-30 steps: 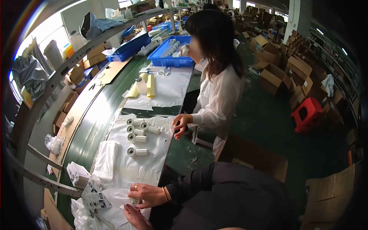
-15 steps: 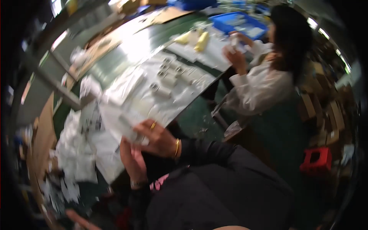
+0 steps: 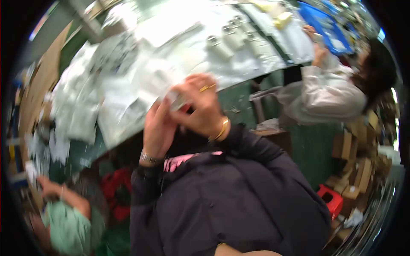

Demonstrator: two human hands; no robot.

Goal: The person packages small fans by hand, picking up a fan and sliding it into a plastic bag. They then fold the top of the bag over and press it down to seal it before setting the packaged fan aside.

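In front of my chest, my left hand (image 3: 157,128) and my right hand (image 3: 204,104) close round a whitish cylindrical thing (image 3: 176,101) with a pale, round end. Its far part looks translucent and smears into the white table cover, so its exact kind cannot be made out. My right hand, with a gold ring and bracelet, grips it from the right and above. Fingers of my left hand press on its left side. Beyond my hands, several white cylinders (image 3: 221,48) with dark-ringed open ends lie on the sheeting.
White sheeting (image 3: 188,57) covers the table, with crumpled plastic bags (image 3: 79,102) at its left. A co-worker (image 3: 331,85) sits at the right beside a blue tray (image 3: 326,30). Another person (image 3: 70,217) is at lower left. Cardboard boxes (image 3: 356,170) and a red stool (image 3: 331,200) are at right.
The view has swung, so the table and co-worker appear farther right and higher. Both my hands have shifted up in the picture, still round the whitish thing. The lower-left person now shows more.
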